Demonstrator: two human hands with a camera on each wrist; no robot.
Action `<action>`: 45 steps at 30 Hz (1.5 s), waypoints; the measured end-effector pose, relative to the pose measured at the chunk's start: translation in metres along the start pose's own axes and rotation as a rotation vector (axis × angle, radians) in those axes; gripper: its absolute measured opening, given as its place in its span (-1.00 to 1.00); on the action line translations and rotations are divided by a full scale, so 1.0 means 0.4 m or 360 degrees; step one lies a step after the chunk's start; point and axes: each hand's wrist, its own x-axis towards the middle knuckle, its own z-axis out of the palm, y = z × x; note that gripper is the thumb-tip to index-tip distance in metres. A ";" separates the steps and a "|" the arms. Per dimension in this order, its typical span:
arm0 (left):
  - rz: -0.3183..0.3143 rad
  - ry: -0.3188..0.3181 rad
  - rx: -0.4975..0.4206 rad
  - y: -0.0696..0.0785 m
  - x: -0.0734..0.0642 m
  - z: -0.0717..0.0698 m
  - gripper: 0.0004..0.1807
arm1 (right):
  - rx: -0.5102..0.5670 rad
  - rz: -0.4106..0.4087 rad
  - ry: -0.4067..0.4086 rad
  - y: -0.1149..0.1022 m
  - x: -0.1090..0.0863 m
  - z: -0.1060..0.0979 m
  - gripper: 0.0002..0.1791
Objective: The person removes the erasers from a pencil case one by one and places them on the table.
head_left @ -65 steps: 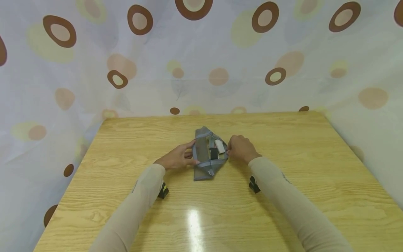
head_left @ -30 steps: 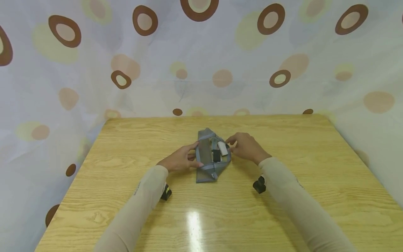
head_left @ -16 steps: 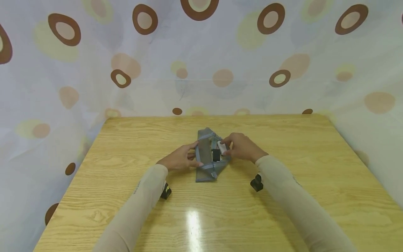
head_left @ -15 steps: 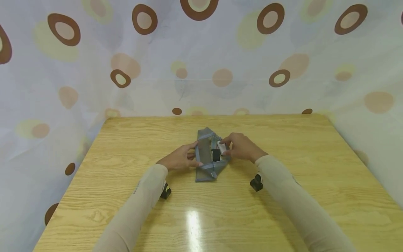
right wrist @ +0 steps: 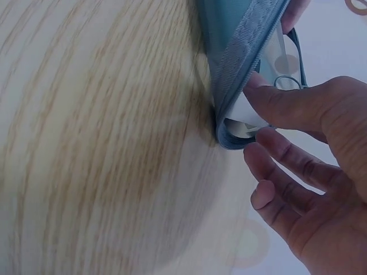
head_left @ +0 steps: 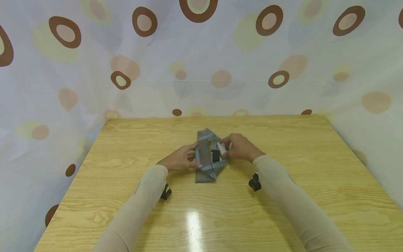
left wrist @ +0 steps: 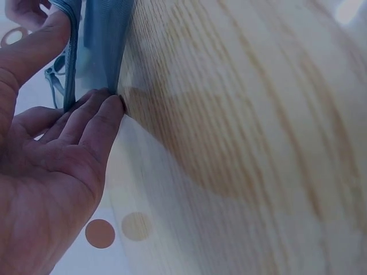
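Note:
A grey zip pouch [head_left: 205,176] lies unzipped on the table, its mouth spread wide. Thumb and fingers of my left hand [head_left: 178,158] grip its left edge; in the left wrist view the blue-looking fabric [left wrist: 102,48] passes between them. Inside are a small black block [head_left: 215,156] and a white rounded block [head_left: 221,149], whose exact kind I cannot tell. My right hand [head_left: 241,147] reaches in at the right edge and pinches the white block. The right wrist view has the thumb on this white piece [right wrist: 245,110] beside the zipper edge [right wrist: 245,54], other fingers loosely bent.
The pouch is on a wooden table [head_left: 201,199] with a bright light reflection near the front. A white curtain [head_left: 201,94] with brown and beige circles stands behind and at both sides. Black wrist cameras [head_left: 255,182] hang under the forearms.
My right hand has let go of the pouch's right edge, opened, and moved in to take hold of the white block. The left hand keeps its grip on the pouch.

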 end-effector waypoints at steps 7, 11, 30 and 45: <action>-0.0020 -0.0010 -0.0034 0.004 0.003 0.002 0.12 | 0.0010 -0.0002 0.0045 0.006 -0.001 0.000 -0.37; -0.0049 -0.0010 -0.0071 0.009 0.002 0.003 0.12 | -0.0004 -0.0003 0.0055 0.011 0.001 0.003 -0.35; -0.0042 -0.0019 -0.0121 0.007 0.006 0.002 0.13 | -0.0077 0.0009 0.0060 0.021 0.009 0.008 -0.27; -0.0042 -0.0031 -0.0049 0.005 0.010 -0.001 0.13 | -0.0097 0.0012 0.0050 0.027 0.012 0.011 -0.24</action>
